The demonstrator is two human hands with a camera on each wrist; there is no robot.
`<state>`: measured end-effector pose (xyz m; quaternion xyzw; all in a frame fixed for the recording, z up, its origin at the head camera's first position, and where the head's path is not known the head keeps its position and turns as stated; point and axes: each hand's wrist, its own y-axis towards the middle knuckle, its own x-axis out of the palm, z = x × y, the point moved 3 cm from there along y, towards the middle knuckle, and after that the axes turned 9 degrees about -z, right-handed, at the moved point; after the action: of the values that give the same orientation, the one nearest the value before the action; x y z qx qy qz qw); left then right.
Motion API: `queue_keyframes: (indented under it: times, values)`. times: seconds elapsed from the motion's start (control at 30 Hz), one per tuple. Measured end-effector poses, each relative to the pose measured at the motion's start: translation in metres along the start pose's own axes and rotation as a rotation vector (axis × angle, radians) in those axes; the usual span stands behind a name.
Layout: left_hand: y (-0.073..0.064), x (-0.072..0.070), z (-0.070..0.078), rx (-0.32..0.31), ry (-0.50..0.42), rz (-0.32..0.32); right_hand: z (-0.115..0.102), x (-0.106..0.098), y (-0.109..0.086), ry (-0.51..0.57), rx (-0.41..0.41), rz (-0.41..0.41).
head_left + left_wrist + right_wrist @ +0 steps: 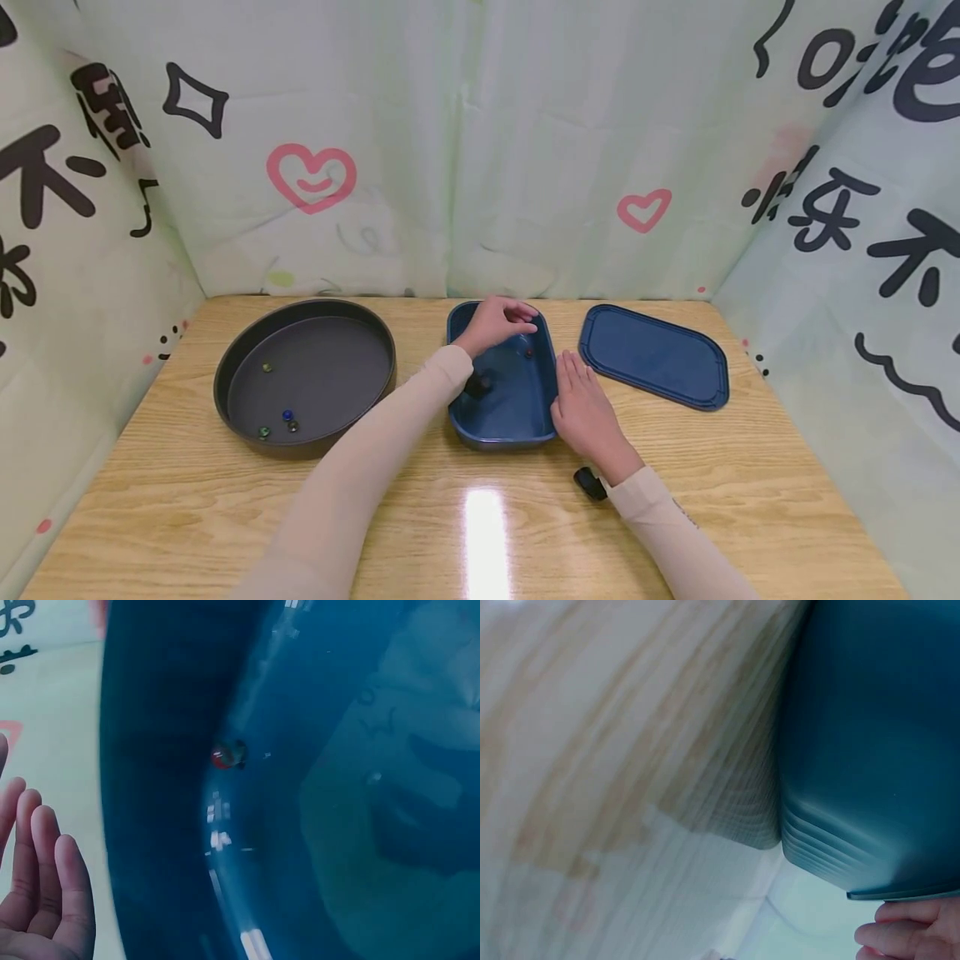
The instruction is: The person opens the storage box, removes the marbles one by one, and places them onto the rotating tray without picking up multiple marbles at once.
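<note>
My left hand [498, 322] hovers over the far part of a deep blue rectangular container [502, 437]. Its thumb stands apart from the loosely bent fingers [72, 889], and nothing shows between them. Below it, a small red marble [528, 353] lies on the container floor near the right wall; the left wrist view also shows the red marble [222, 756], with a dark patch beside it. My right hand [588, 412] rests along the container's right side with straight fingers, which touch near the rim [907, 894] in the right wrist view.
On the left, a round dark grey pan [322, 392] holds several glass marbles, among them a blue marble [287, 415]. A flat blue lid [652, 358] lies on the wooden table [420, 533] to the right. Printed curtains [465, 167] enclose the table.
</note>
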<state>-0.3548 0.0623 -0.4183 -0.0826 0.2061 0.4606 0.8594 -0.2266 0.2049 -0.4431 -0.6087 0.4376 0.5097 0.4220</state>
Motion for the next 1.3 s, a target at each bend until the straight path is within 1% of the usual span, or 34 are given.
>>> queue_keyframes:
  times: [0.1,0.2,0.33,0.43,0.6,0.8,0.9,1.0,1.13,1.3]
  values:
    - [0.005,0.005,-0.008,-0.019,0.023,0.015,0.0,0.0,0.0,-0.003,-0.002,0.002]
    - [0.007,0.008,-0.016,-0.055,0.053,0.023,0.0,0.0,0.0,-0.002,-0.003,0.005]
    - [0.009,0.011,-0.024,-0.083,0.094,0.016,0.001,0.0,0.0,0.001,0.0,0.007]
    - [0.011,0.013,-0.026,-0.072,0.119,0.002,0.001,0.001,0.0,-0.001,0.001,0.005]
    - [0.013,0.015,-0.026,-0.056,0.15,-0.028,0.001,0.0,0.0,-0.002,0.003,0.003]
    - [0.016,0.015,-0.03,-0.088,0.189,-0.047,-0.001,-0.001,0.0,0.014,0.005,-0.002]
    - [0.018,0.016,-0.03,-0.104,0.205,-0.067,0.0,-0.001,-0.001,0.009,0.007,0.003]
    - [0.019,0.018,-0.029,-0.115,0.229,-0.1,0.0,-0.001,0.0,0.012,0.006,0.004]
    - [0.023,0.021,-0.031,-0.107,0.295,-0.147,0.001,-0.001,-0.001,0.016,0.008,-0.007]
    - [0.028,0.027,-0.037,-0.092,0.376,-0.19,0.002,0.0,-0.001,0.019,0.008,-0.008]
